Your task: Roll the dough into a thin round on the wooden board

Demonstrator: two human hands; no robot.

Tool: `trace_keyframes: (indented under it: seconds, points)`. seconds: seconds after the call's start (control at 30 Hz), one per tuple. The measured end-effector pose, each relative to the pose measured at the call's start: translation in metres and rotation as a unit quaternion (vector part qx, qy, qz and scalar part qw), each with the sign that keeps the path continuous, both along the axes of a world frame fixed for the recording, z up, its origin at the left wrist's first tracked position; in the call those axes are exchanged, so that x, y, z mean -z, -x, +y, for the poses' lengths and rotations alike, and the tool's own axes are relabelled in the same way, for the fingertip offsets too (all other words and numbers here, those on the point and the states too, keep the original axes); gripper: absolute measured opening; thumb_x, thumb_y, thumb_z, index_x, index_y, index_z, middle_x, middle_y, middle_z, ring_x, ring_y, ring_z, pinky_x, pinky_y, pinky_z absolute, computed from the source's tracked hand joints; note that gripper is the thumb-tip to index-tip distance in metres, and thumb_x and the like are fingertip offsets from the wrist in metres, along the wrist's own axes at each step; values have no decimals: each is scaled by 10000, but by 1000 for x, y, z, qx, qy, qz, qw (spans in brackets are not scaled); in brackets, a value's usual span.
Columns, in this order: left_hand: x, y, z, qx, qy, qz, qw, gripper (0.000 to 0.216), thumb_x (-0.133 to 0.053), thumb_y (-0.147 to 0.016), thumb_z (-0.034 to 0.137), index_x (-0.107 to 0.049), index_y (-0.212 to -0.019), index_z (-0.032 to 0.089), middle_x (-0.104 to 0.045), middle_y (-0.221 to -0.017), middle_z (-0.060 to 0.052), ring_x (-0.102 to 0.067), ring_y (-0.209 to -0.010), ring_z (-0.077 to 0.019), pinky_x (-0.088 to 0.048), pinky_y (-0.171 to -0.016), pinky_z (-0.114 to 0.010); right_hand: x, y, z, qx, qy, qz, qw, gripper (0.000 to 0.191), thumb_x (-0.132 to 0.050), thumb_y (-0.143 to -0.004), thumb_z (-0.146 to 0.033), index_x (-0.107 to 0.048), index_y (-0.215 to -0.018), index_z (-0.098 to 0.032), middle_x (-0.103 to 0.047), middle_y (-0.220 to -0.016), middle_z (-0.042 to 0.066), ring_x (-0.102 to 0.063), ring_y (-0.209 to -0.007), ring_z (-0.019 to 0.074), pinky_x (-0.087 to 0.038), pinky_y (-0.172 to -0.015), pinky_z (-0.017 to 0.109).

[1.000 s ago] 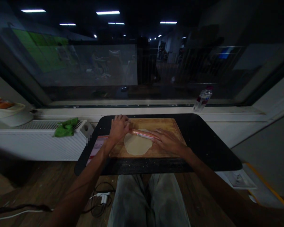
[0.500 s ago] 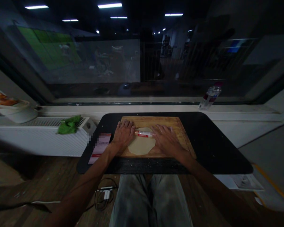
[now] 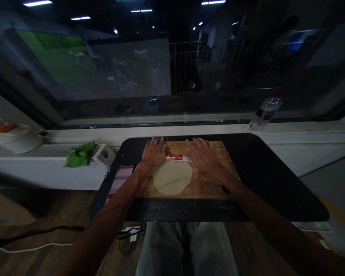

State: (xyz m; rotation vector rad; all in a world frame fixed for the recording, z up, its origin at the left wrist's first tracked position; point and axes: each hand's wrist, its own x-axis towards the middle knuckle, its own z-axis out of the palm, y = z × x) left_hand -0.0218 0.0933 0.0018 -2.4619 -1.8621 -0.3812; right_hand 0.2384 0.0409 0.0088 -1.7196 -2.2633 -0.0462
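A thin round sheet of dough [image 3: 172, 178] lies on a wooden board [image 3: 208, 187]. Along its far edge runs a rolling pin [image 3: 179, 158] with a red and white label, its ends hidden beneath my hands. My left hand [image 3: 154, 151] rests flat over the pin's left end, fingers stretched forward past it. Over the right end lies my right hand [image 3: 204, 155], its fingers spread and floury. Neither hand wraps its fingers round the pin.
The board sits on a black table [image 3: 264, 172]. A pink booklet [image 3: 120, 180] lies left of it. A plastic bottle [image 3: 266, 113] stands on the windowsill. A green cloth [image 3: 80, 154] and a white tub [image 3: 20, 140] are on the radiator. Cables lie on the floor.
Both hands have pushed forward, and the rolling pin has rolled from across the dough to its far edge. The pin's label has turned. The view has shifted slightly.
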Motion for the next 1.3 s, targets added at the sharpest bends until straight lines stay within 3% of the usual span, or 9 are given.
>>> trace_keyframes:
  seconds: [0.23, 0.43, 0.73, 0.9, 1.0, 1.1, 1.23, 1.3]
  points:
    - [-1, -4, 26, 9, 28, 1, 1000, 633, -299, -1190, 399, -473, -1740, 139, -517, -1774, -192, -293, -1759, -338, -354, -1379, -560, -6, -4, 26, 6, 18, 1, 1000, 639, -261, -1215, -479, -484, -1763, -239, -541, -1744, 180, -441, -1609, 444, -305, -1316, 729]
    - [0, -10, 39, 2, 22, -4, 1000, 623, -315, -1185, 393, -489, -1729, 142, -527, -1768, -193, -298, -1757, -340, -328, -1392, -570, 0, -9, 45, 5, 34, -3, 999, 631, -272, -1213, -483, -440, -1785, -273, -599, -1691, 172, -486, -1575, 402, -347, -1312, 695]
    - [-1, -1, 4, 3, 8, 0, 1000, 625, -307, -1184, 430, -489, -1744, 219, -530, -1770, -168, -297, -1756, -333, -388, -1347, -573, 5, -4, 15, -15, 21, 7, 1000, 656, -307, -1204, -526, -415, -1802, -278, -533, -1774, 133, -376, -1694, 408, -235, -1380, 737]
    - [-2, 2, -23, -7, 12, 1, 1000, 616, -300, -1194, 445, -506, -1727, 215, -573, -1728, -171, -339, -1727, -363, -401, -1323, -597, 3, 2, -11, -23, 14, -7, 1000, 624, -347, -1212, -464, -463, -1774, -220, -514, -1785, 150, -377, -1699, 388, -242, -1397, 674]
    - [-8, 5, -32, 10, 29, -1, 1000, 601, -337, -1199, 459, -507, -1708, 188, -568, -1721, -181, -358, -1707, -391, -424, -1293, -624, -3, -2, -22, -68, 8, -11, 998, 595, -485, -1189, -544, -580, -1692, -242, -560, -1741, 161, -427, -1660, 390, -273, -1385, 660]
    - [-19, 9, -33, -2, 26, -39, 999, 515, -403, -1191, 431, -582, -1618, 205, -635, -1633, -178, -505, -1599, -362, -488, -1237, -579, -6, -6, -27, -105, 31, -14, 994, 453, -602, -1164, -511, -737, -1499, -238, -661, -1614, 168, -540, -1560, 363, -368, -1343, 594]
    - [-27, 18, -33, -114, -74, -141, 981, 353, -492, -1138, 314, -696, -1403, 198, -734, -1420, -175, -683, -1335, -335, -573, -1096, -496, -2, -7, -27, -23, 34, 3, 999, 403, -531, -1198, -432, -725, -1483, -223, -672, -1584, 176, -604, -1495, 332, -478, -1255, 504]
    - [-26, 21, -36, -118, -82, -184, 972, 268, -553, -1090, 256, -736, -1275, 195, -780, -1300, -155, -724, -1227, -315, -587, -1039, -451, 2, -5, -27, 19, 11, 10, 1000, 436, -471, -1212, -434, -686, -1537, -237, -671, -1582, 174, -616, -1479, 331, -498, -1227, 491]
